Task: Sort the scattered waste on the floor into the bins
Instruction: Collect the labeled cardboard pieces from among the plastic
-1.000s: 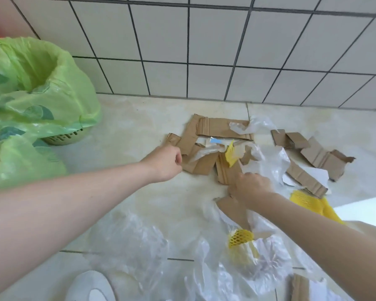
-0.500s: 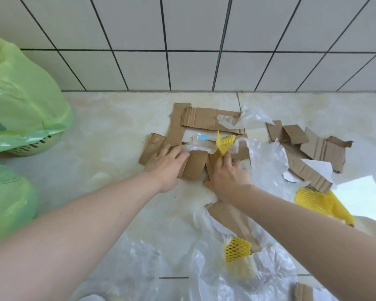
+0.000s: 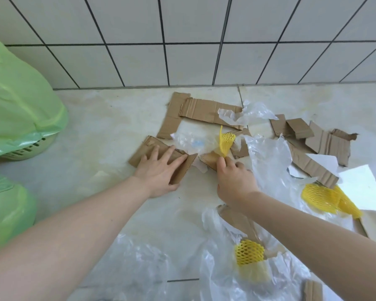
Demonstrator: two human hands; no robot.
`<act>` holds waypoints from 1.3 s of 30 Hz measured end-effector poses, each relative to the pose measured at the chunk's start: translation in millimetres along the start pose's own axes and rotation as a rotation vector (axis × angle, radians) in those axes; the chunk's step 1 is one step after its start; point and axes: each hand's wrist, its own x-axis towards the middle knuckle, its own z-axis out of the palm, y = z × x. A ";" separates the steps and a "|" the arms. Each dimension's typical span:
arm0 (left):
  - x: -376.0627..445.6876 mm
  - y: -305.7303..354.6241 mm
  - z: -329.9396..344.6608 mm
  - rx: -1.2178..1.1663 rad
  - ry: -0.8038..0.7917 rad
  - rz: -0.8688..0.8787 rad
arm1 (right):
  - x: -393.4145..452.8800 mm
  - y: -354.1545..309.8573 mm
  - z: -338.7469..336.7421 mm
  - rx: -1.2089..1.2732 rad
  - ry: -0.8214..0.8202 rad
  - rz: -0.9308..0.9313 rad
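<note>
Torn brown cardboard pieces lie scattered on the pale floor by the tiled wall. My left hand rests flat, fingers straight, on a folded cardboard piece. My right hand curls its fingers round the edge of another cardboard piece, its fingertips at the base of a yellow foam net that stands upright there. A crumpled clear plastic bag lies just beyond both hands. Two bins lined with green bags stand at the left: one bin further back, the other bin nearer.
More cardboard strips and cardboard scraps lie toward the wall and right. Clear plastic sheets, white paper and two more yellow nets, one net and another net, cover the floor near and right of my arms.
Both hands moved forward onto the cardboard. The left hand opened flat on a piece. The yellow net by the right hand tipped from lying to upright. The view swung right.
</note>
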 end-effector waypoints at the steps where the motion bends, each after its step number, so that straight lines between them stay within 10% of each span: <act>1: -6.5 -0.1 3.3 0.019 0.012 0.002 | -0.9 -0.4 -0.9 0.026 0.034 0.004; 10: -68.0 3.4 22.1 0.082 -0.029 0.042 | -7.6 -10.5 -12.4 0.292 -0.042 -0.044; 16: -66.4 -8.9 8.6 -0.185 0.410 0.163 | -21.7 -6.6 -24.5 0.431 -0.107 -0.033; 21: -58.8 -24.4 -27.0 -0.338 0.616 -0.021 | -13.9 0.8 -38.1 0.569 -0.190 0.049; 27: -27.7 -52.9 -64.1 -0.988 0.711 -0.355 | -3.8 -16.3 -39.9 0.425 -0.302 -0.292; 39: 60.4 -44.1 -95.8 -1.822 0.281 -0.557 | 31.5 -35.4 -21.4 0.140 -0.151 -0.334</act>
